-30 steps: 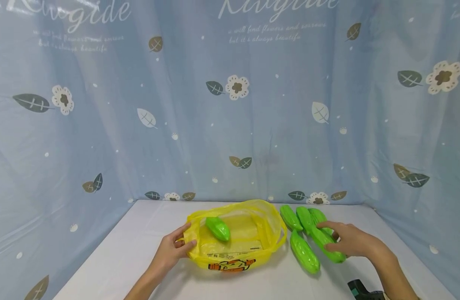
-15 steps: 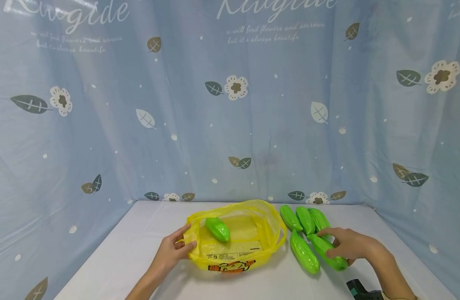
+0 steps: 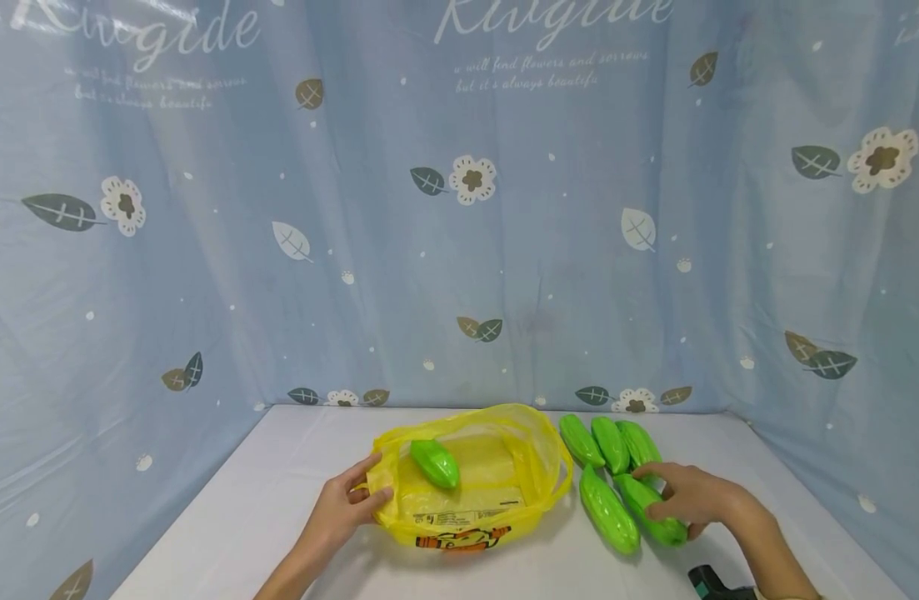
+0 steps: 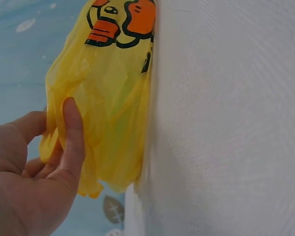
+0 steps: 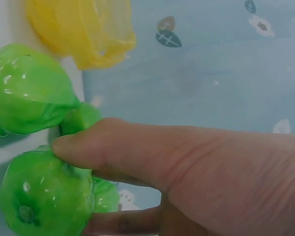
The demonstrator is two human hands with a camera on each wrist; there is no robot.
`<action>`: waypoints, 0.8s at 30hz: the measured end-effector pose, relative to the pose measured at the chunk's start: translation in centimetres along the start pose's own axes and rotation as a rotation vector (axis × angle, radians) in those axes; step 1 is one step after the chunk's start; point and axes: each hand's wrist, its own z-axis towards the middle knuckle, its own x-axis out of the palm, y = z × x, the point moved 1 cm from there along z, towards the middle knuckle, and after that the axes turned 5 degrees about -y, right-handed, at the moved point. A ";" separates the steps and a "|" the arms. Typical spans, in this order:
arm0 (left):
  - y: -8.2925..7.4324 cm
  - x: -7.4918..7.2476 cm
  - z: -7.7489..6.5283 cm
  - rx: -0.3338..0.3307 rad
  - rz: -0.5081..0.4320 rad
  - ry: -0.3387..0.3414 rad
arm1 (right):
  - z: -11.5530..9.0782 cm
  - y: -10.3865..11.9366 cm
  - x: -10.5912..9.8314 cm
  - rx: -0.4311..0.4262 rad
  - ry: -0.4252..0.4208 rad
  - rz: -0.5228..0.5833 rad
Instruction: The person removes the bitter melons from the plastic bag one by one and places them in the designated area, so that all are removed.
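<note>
A yellow plastic bag (image 3: pixel 470 504) lies on its side with its mouth spread and a cartoon print on its wall. One shiny green gourd (image 3: pixel 434 463) shows inside it. My left hand (image 3: pixel 347 504) pinches the bag's left edge between thumb and fingers; the left wrist view shows the thumb against the yellow film (image 4: pixel 113 98). At the right, my right hand (image 3: pixel 695 496) grips the nearest right gourd (image 3: pixel 650 508), thumb on one side and fingers on the other. In the right wrist view this gourd's round stem end (image 5: pixel 44 196) faces the camera.
Several more green gourds lie close together right of the bag, one long gourd (image 3: pixel 607 512) beside the gripped one. A dark device (image 3: pixel 717 583) is by the right forearm. A patterned blue curtain (image 3: pixel 474 250) stands behind and around the white table (image 3: pixel 227 533).
My right hand has drawn the gripped gourd slightly toward the front, away from the gourds behind it. The left hand and bag have stayed put.
</note>
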 end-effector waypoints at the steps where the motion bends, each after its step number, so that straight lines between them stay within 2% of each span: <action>1: 0.0 0.0 0.0 0.001 0.000 0.003 | 0.0 0.0 0.1 0.004 -0.005 0.000; 12: 0.1 0.0 0.0 0.001 -0.014 0.008 | 1.2 -0.5 0.4 -0.004 -0.040 0.008; 24: 0.0 -0.1 -0.1 0.011 -0.025 0.021 | 1.5 -0.3 0.7 -0.010 -0.054 0.022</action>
